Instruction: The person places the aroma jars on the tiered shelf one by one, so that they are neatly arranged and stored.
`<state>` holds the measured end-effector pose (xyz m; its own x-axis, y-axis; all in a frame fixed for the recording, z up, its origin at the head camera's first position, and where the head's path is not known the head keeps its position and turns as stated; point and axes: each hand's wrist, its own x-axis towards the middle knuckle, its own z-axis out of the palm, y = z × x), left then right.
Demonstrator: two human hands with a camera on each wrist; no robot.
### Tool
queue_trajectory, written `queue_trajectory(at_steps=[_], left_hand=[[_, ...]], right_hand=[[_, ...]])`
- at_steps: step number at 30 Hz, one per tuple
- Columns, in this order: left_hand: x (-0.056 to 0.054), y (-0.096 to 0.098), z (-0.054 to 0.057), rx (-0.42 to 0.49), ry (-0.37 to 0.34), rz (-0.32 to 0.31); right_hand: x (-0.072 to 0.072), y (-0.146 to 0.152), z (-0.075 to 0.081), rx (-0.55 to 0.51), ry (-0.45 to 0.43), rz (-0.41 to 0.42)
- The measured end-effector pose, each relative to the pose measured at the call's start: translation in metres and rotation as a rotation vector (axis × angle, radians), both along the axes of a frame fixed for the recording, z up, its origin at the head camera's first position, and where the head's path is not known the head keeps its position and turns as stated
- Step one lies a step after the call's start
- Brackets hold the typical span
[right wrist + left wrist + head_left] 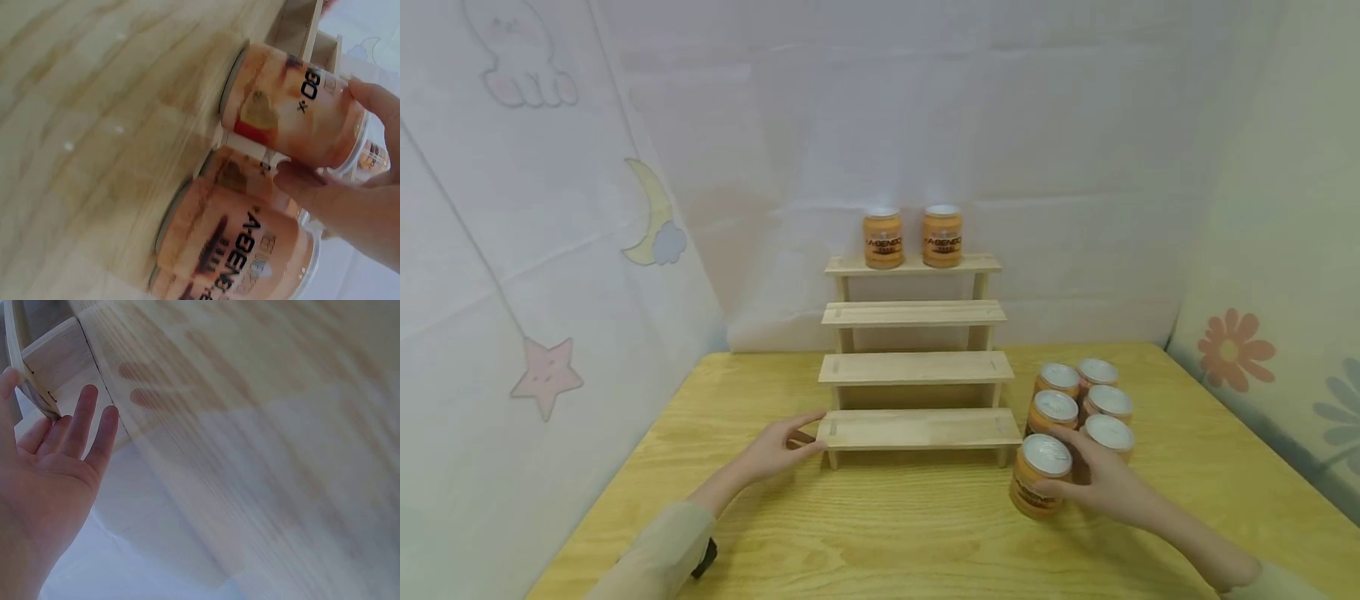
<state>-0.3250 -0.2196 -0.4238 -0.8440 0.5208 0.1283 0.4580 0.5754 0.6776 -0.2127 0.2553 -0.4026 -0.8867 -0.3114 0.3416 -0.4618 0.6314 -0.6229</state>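
A stepped wooden display stand (917,367) is in the middle of the table in the head view. My left hand (786,446) holds the left end of its lowest step, thumb at the front corner and index finger at the back; in the left wrist view the last two fingers (102,440) stretch out straight. At the stand's right, my right hand (1101,483) grips an upright orange can (1033,492) with a silvery lid, thumb in front and fingers behind. Several similar cans (1056,406) stand grouped just behind it, partly hidden by the hand.
Two orange cans (942,237) stand side by side on the top step. The wooden table (880,533) meets fabric-covered walls (1037,125) at the back and sides, printed with a moon, a star and flowers. A small black object (704,558) shows by the left sleeve.
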Motion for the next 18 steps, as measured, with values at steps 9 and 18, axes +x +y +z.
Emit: queue_trajectory(at_steps=[9,18], left_hand=[[-0.002,0.0003,-0.0003,-0.005,0.017,-0.019],[-0.0014,-0.0006,-0.0014,0.003,-0.007,-0.007]], right_hand=[[0.0023,-0.0056,-0.0016,0.012,-0.137,-0.166],[0.0013,-0.0066,-0.0011,0.004,-0.089,-0.155]])
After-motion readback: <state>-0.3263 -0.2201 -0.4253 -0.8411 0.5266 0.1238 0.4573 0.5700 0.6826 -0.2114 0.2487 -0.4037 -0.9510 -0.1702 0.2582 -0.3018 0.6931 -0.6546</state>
